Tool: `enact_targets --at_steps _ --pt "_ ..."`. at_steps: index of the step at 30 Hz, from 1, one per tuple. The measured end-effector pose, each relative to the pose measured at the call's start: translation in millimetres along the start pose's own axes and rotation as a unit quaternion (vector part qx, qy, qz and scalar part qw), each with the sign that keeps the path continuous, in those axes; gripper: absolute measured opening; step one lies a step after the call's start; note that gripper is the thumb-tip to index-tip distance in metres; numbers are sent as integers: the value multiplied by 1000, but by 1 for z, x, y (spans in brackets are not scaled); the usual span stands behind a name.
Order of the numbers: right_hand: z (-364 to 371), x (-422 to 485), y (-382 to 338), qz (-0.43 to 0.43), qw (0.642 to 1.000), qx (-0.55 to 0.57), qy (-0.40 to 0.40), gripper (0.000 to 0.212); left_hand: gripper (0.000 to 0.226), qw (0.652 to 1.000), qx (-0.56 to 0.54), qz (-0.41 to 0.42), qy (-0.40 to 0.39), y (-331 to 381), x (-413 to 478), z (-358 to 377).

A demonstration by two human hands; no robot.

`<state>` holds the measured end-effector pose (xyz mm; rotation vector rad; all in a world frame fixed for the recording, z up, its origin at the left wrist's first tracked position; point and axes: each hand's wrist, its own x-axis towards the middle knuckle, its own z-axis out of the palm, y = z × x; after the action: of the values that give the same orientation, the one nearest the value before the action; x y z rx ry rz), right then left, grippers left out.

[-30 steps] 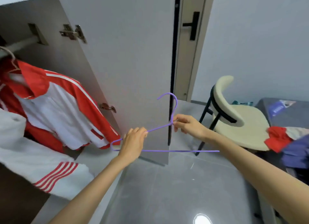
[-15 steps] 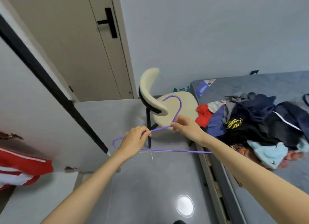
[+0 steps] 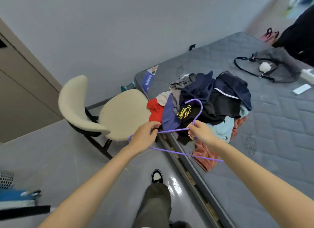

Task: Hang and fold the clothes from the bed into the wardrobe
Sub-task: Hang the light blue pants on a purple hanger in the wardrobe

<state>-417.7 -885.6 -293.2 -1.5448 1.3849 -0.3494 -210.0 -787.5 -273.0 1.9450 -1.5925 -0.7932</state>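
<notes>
I hold a thin purple wire hanger (image 3: 173, 152) in both hands, in front of me above the bed's near edge. My left hand (image 3: 144, 137) grips its left shoulder. My right hand (image 3: 201, 132) pinches the neck just under the hook, which curves up over the clothes. A pile of clothes (image 3: 209, 105) lies on the grey mattress (image 3: 275, 136): dark navy and black pieces, a red one at the left, a light blue one and a pink one hanging over the bed's edge. The wardrobe is out of view.
A cream chair (image 3: 119, 115) with black legs stands left of the bed, close to my left hand. A black bag (image 3: 265, 68) and a small white card (image 3: 302, 89) lie further back on the mattress. A door (image 3: 18, 98) is at the far left. My shoe (image 3: 157, 176) is on the grey floor.
My view has swung right, away from the wardrobe and door, onto the bed and the pile. Both hands keep the same hold on the hanger, now over the bed's edge.
</notes>
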Motion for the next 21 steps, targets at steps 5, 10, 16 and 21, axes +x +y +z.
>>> enact_targets --at_steps 5,10,16,21 --pt "-43 53 25 83 994 -27 64 24 38 996 2 28 -86 14 94 28" --pt "-77 105 64 175 975 -75 115 19 40 985 15 48 -162 30 174 52" --pt "-108 159 99 218 946 -207 123 27 44 980 14 26 -199 35 245 89" --pt "-125 211 131 211 916 -326 97 26 49 982 10 -10 -189 25 294 124"
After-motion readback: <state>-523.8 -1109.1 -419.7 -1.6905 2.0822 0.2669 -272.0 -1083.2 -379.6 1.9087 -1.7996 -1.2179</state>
